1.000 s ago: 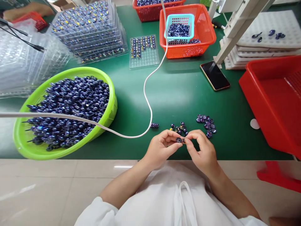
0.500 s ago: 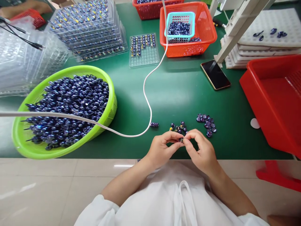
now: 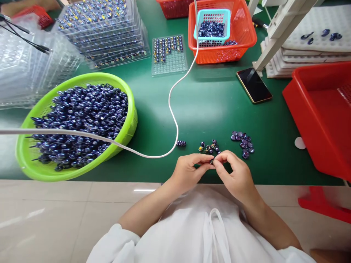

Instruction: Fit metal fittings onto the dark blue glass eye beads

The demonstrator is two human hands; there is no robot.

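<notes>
My left hand [image 3: 189, 170] and my right hand [image 3: 234, 171] meet over the table's near edge, thumbs and forefingers pinched on one small dark piece [image 3: 212, 161]. Fingertips cover most of it, so its exact kind does not show. Just beyond lie several small dark-blue parts with gold bits [image 3: 210, 148]. To their left is a short row of dark shiny pieces [image 3: 181, 143]. Flat dark-purple glossy caps [image 3: 246, 146] lie in a curved group beyond my right hand.
A green basket [image 3: 133, 120] heaped with dark-blue looped parts stands left, crossed by a white cable [image 3: 171, 106]. Stacked clear trays [image 3: 139, 40], a part-filled tray [image 3: 172, 65], an orange basket [image 3: 248, 36], a phone [image 3: 254, 84] and a red bin [image 3: 307, 109] surround the green table [image 3: 148, 146].
The view has shifted slightly, so the table's things sit a little higher and to the right. Both hands keep their pinch on the small piece, with barely any movement.
</notes>
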